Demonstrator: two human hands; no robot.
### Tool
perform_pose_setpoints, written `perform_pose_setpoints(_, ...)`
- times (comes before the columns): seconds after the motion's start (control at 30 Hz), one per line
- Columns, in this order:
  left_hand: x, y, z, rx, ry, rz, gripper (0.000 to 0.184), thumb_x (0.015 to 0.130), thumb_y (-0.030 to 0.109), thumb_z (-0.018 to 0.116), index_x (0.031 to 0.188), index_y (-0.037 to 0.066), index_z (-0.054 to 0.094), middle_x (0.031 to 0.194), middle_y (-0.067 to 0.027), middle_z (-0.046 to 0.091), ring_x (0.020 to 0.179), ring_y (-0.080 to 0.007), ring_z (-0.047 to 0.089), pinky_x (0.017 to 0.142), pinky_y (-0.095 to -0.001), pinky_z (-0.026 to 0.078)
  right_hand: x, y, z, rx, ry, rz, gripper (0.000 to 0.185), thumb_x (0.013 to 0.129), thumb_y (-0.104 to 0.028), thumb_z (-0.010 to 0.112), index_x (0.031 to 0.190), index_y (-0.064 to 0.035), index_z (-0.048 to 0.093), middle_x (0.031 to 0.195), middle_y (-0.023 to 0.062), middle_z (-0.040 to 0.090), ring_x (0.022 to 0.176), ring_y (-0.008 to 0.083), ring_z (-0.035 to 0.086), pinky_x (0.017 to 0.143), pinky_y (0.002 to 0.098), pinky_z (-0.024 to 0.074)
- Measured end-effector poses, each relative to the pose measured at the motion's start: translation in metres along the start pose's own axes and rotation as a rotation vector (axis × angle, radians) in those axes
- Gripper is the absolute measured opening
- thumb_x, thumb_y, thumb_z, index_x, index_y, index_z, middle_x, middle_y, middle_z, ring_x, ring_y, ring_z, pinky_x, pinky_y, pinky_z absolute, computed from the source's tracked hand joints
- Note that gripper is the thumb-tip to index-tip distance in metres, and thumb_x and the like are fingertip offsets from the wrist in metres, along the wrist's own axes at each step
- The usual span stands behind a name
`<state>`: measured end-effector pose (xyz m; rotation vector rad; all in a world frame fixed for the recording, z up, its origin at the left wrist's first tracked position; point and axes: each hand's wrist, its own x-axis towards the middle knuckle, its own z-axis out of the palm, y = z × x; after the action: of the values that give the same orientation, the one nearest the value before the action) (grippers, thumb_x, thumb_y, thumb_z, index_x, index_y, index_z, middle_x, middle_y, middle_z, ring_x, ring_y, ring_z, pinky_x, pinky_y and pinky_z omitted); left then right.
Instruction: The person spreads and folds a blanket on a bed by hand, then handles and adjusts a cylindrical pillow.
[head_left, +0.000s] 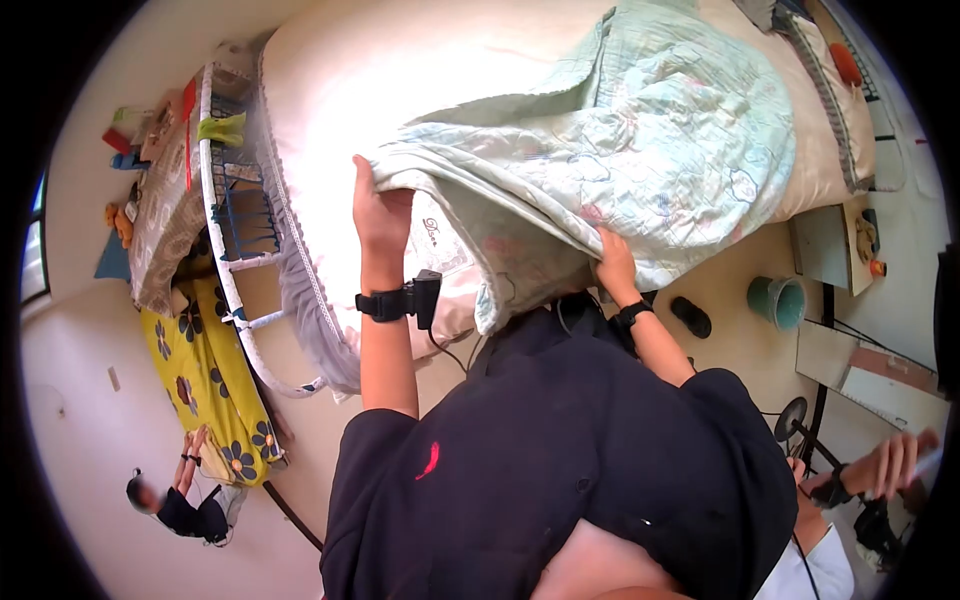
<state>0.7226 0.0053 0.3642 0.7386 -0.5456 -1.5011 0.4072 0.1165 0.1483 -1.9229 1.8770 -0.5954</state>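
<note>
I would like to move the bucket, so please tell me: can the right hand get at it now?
Probably not: the right hand holds the quilt by its edge, and the bucket stands apart on the floor, seemingly out of reach without a step.

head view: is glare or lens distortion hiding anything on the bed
Head view: the bed is washed nearly white at upper left, hiding fine detail there; the quilt keeps visible print; wide-angle distortion bows the white frame, and the corners go black.
</note>
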Motion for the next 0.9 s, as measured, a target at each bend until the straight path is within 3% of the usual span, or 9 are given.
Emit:
perform_pose_setpoints(0.13, 0.021, 0.03, 0.0, -0.022, 0.117, 0.083, 0.051, 0.092, 0.039, 0.024, 0.109, -0.004, 0.044, 0.102, -0.0147, 0.054, 0.096, -0.0254, 0.051, 0.086, -0.0367, 0.039, -0.059, 0.067, 0.013, -0.264, -0.073, 0.326, 0.046, 0.067, -0.001, 0.051, 0.112, -0.0101, 0.046, 0.102, 0.0122, 0.049, 0.095, 0.0336, 0.046, 0.08, 0.039, 0.0396)
perform_pose_setpoints(0.33, 0.04, 0.055, -0.013, -0.006, -0.09, 0.106, 0.05, 0.092, 0.039, 0.024, 0.11, -0.004, 0.045, 0.105, -0.0148, 0.053, 0.097, -0.0258, 0.05, 0.086, -0.0371, 0.038, -0.083, 0.081, 0.032, -0.054, 0.235, 0.919, 0.063, 0.073, -0.015, 0.055, 0.126, 0.0008, 0.026, 0.119, 0.0235, 0.036, 0.104, 0.0394, 0.043, 0.089, 0.0399, 0.0346)
perform_pose_setpoints(0.4, 0.039, 0.063, -0.006, -0.04, -0.167, 0.137, 0.044, 0.092, 0.033, 0.03, 0.11, -0.004, 0.045, 0.105, -0.0143, 0.054, 0.098, -0.0249, 0.051, 0.087, -0.0368, 0.039, -0.101, 0.122, 0.083, 0.151, 0.349, 1.074, 0.052, 0.078, -0.013, 0.049, 0.125, -0.0033, 0.029, 0.118, 0.0228, 0.038, 0.101, 0.0392, 0.048, 0.083, 0.0442, 0.0402)
perform_pose_setpoints(0.47, 0.045, 0.073, -0.032, -0.082, -0.276, 0.089, 0.044, 0.092, 0.033, 0.029, 0.111, -0.004, 0.044, 0.107, -0.0144, 0.053, 0.099, -0.0251, 0.051, 0.087, -0.0372, 0.039, -0.089, 0.054, 0.056, 0.951, 0.365, 1.409, 0.043, 0.081, -0.011, 0.042, 0.123, -0.0089, 0.031, 0.111, 0.0206, 0.044, 0.09, 0.0369, 0.055, 0.071, 0.0466, 0.0465)
perform_pose_setpoints(0.6, 0.064, 0.107, -0.098, -0.179, -0.373, -0.001, 0.047, 0.092, 0.035, 0.028, 0.112, -0.004, 0.043, 0.11, -0.0157, 0.052, 0.102, -0.0269, 0.049, 0.091, -0.0387, 0.036, -0.132, 0.008, 0.08, 0.803, 0.28, 0.93, 0.036, 0.075, 0.002, 0.042, 0.109, -0.0078, 0.05, 0.09, 0.0107, 0.06, 0.067, 0.0231, 0.062, 0.054, 0.0328, 0.0495)
perform_pose_setpoints(0.8, 0.081, 0.201, -0.163, 0.054, 0.021, 0.034, 0.049, 0.091, 0.036, 0.028, 0.112, -0.005, 0.044, 0.11, -0.0176, 0.052, 0.103, -0.0285, 0.05, 0.091, -0.0397, 0.037, -0.112, -0.087, -0.036, 0.03, 0.601, 0.375, 0.027, 0.073, 0.003, 0.045, 0.098, 0.0011, 0.056, 0.092, 0.0194, 0.059, 0.09, 0.0314, 0.056, 0.077, 0.0339, 0.0427)
perform_pose_setpoints(0.83, 0.116, 0.22, -0.221, -0.19, -0.498, -0.137, 0.048, 0.092, 0.036, 0.028, 0.111, -0.005, 0.045, 0.108, -0.0176, 0.053, 0.101, -0.0277, 0.051, 0.089, -0.0392, 0.038, -0.102, -0.082, -0.064, 0.009, 0.737, 0.324, 0.027, 0.074, 0.003, 0.044, 0.098, 0.0015, 0.057, 0.091, 0.02, 0.059, 0.089, 0.0325, 0.057, 0.077, 0.0351, 0.0428)
perform_pose_setpoints(0.87, 0.104, 0.23, -0.188, 0.079, -0.054, 0.05, 0.049, 0.092, 0.036, 0.027, 0.114, -0.005, 0.042, 0.111, -0.0174, 0.052, 0.101, -0.029, 0.05, 0.09, -0.0418, 0.038, -0.09, -0.086, -0.103, -0.002, 0.861, 0.315, 0.027, 0.075, 0.001, 0.046, 0.099, 0.0009, 0.057, 0.09, 0.0192, 0.06, 0.088, 0.031, 0.058, 0.076, 0.0346, 0.043)
perform_pose_setpoints(0.9, 0.092, 0.248, -0.168, 0.11, -0.068, 0.12, 0.048, 0.091, 0.037, 0.029, 0.111, -0.004, 0.044, 0.109, -0.0178, 0.052, 0.101, -0.0297, 0.05, 0.091, -0.0415, 0.037, -0.081, -0.103, -0.145, -0.133, 0.958, 0.284, 0.026, 0.075, 0.0, 0.047, 0.099, 0.0013, 0.057, 0.091, 0.019, 0.061, 0.087, 0.0284, 0.058, 0.076, 0.0339, 0.0432)
